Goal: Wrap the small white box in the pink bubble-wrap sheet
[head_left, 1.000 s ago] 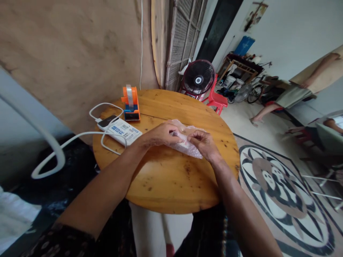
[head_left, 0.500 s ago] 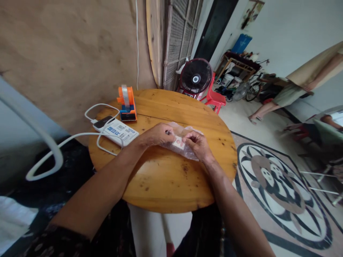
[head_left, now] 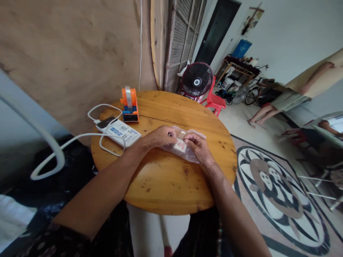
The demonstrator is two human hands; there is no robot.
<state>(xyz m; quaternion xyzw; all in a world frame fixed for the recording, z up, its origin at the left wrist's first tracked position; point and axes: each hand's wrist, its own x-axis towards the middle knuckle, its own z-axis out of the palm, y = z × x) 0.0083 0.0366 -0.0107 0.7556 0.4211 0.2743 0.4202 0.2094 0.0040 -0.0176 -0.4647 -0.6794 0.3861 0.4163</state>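
A crumpled clear plastic bag [head_left: 187, 154] lies on the round wooden table [head_left: 166, 178], with a small white and red label or packet [head_left: 180, 145] showing between my hands. My left hand [head_left: 160, 136] rests on the bag's left side with its fingers curled and pinching the plastic. My right hand [head_left: 198, 145] grips the bag's right side, fingers closed on it. Both hands sit close together near the table's middle.
An orange tape dispenser [head_left: 129, 105] stands at the table's far left, beside a white power bank [head_left: 122, 132] with a phone and white cables. Behind the table are a floor fan [head_left: 196, 81] and a red chair [head_left: 214, 102]. A person [head_left: 294, 92] stands at the right.
My hands have drawn closer together on the bag, and the white and red label has come into view between them. The bag stays in the same place.
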